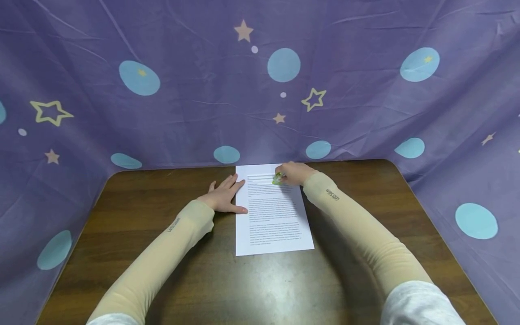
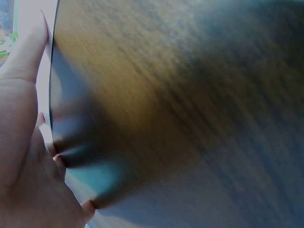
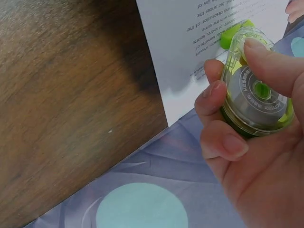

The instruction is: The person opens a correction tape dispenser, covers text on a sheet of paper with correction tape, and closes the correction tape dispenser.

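A printed sheet of paper (image 1: 274,225) lies flat on the table, its top end near the far edge. White bands run across the printed lines near its top. My left hand (image 1: 222,197) rests on the sheet's left edge with the fingers spread; in the left wrist view the thumb (image 2: 29,50) lies along that edge. At the upper right of the sheet, my right hand (image 1: 297,173) grips a green and clear correction tape (image 3: 251,97). The thumb presses on its clear case and the fingers curl beneath. Its green tip end (image 3: 231,37) is over the text; contact is unclear.
The brown wooden table (image 1: 162,189) has rounded far corners. A purple curtain (image 1: 195,90) with stars and blue spots hangs right behind its far edge and along both sides. Beige sleeves (image 1: 156,253) cover both forearms.
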A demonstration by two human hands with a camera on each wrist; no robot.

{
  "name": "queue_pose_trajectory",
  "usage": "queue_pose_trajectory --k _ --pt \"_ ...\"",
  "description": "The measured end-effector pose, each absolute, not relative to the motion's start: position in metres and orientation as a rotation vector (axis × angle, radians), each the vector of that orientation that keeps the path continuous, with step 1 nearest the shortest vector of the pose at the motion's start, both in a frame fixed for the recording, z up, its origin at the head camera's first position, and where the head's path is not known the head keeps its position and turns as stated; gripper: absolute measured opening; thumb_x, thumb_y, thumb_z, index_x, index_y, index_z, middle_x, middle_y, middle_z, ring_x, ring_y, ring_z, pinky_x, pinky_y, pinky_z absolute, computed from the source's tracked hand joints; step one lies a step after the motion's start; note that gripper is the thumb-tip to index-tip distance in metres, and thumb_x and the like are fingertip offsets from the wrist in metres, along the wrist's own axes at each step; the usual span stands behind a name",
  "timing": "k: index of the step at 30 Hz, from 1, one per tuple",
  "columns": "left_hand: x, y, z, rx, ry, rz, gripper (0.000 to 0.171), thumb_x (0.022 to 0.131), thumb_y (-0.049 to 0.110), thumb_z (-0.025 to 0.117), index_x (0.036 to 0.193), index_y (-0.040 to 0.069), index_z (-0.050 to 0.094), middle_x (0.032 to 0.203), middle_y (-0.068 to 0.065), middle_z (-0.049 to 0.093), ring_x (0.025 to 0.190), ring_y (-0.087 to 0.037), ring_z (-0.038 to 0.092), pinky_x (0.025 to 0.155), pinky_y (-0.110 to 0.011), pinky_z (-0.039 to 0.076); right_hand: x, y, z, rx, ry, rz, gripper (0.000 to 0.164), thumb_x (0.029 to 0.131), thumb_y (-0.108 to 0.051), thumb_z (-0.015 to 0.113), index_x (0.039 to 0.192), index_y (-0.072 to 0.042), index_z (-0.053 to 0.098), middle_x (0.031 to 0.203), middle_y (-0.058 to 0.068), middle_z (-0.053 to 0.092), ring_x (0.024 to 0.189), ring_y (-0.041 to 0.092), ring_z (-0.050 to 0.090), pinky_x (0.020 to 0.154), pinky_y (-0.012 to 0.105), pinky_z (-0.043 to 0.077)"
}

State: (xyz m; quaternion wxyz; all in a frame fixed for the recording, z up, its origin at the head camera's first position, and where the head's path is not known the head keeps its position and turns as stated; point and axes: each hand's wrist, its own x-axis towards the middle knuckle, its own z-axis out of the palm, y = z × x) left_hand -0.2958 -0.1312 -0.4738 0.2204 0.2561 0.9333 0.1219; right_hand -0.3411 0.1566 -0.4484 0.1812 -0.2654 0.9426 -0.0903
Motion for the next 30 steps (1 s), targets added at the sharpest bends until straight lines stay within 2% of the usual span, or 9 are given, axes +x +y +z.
queue_pose_trajectory --k 10,17,24,30 --pt "-0.295 -0.131 -0.475 0.706 2.585 0.343 0.108 0.091 0.061 0.072 0.168 0.01 0.016 0.174 -0.021 0.0 0.16 -0.039 0.002 0.118 -0.075 0.004 -0.344 0.17 -0.451 -0.762 2.681 -0.224 0.014 0.102 -0.012 0.067 0.115 -0.009 0.072 0.099 0.004 0.071 0.085 0.019 0.061 0.078 0.039 0.053" --pt "-0.297 -0.132 -0.479 0.71 2.577 0.353 0.11 0.09 0.063 0.072 0.168 0.01 0.016 0.174 -0.021 -0.001 0.16 -0.039 0.0 0.118 -0.075 0.002 -0.342 0.179 -0.45 -0.753 2.68 -0.234 0.019 0.102 -0.013 0.067 0.12 -0.009 0.072 0.106 0.006 0.073 0.087 0.02 0.065 0.081 0.042 0.055" --pt "-0.296 -0.132 -0.477 0.707 2.571 0.344 0.109 0.091 0.061 0.072 0.168 0.01 0.015 0.174 -0.021 -0.002 0.161 -0.038 -0.001 0.119 -0.074 0.002 -0.34 0.188 -0.45 -0.734 2.697 -0.21 0.01 0.102 -0.013 0.068 0.111 -0.01 0.072 0.104 0.005 0.072 0.086 0.021 0.064 0.078 0.042 0.054" --pt "-0.295 -0.131 -0.475 0.704 2.583 0.345 0.107 0.092 0.06 0.072 0.168 0.009 0.016 0.174 -0.021 0.0 0.16 -0.039 0.002 0.118 -0.075 0.003 -0.338 0.194 -0.449 -0.692 2.713 -0.193 0.016 0.101 -0.014 0.069 0.117 -0.011 0.072 0.114 0.008 0.073 0.096 0.024 0.068 0.085 0.046 0.056"
